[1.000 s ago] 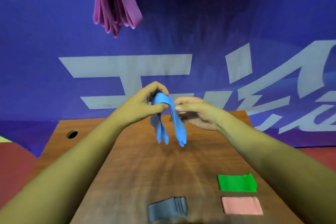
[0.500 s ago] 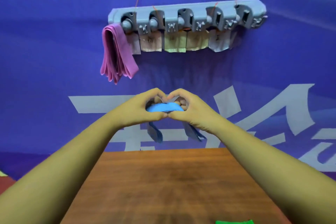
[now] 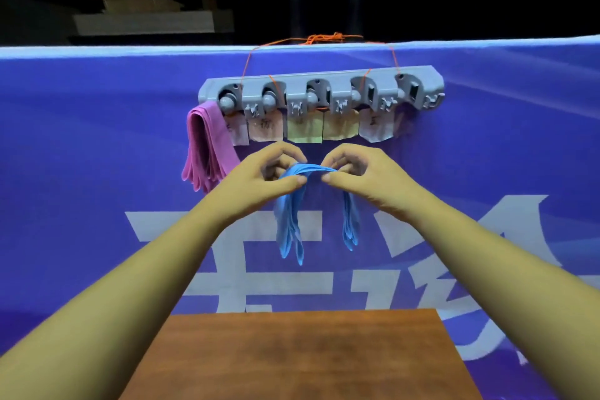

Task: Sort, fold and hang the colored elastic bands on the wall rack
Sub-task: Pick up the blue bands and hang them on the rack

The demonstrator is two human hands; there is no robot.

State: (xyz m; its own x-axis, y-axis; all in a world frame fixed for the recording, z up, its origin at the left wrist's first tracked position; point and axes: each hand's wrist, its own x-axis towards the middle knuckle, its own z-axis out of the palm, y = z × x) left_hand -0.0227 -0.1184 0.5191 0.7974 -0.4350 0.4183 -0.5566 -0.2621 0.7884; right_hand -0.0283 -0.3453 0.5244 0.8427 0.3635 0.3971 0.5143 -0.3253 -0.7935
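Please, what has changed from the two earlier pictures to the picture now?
The left hand and right hand raised the folded blue bands from above the table toward the wall rack; they are now just under its paper labels. Both hands still pinch the fold, with the ends hanging down. The pink bands stay hung at the rack's left end.

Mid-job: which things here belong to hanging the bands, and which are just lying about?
Belongs to the job: blue bands, pinched by left hand and right hand; grey wall rack; pink bands hanging at its left end; paper labels.
Just there: wooden table; purple banner; orange cord.
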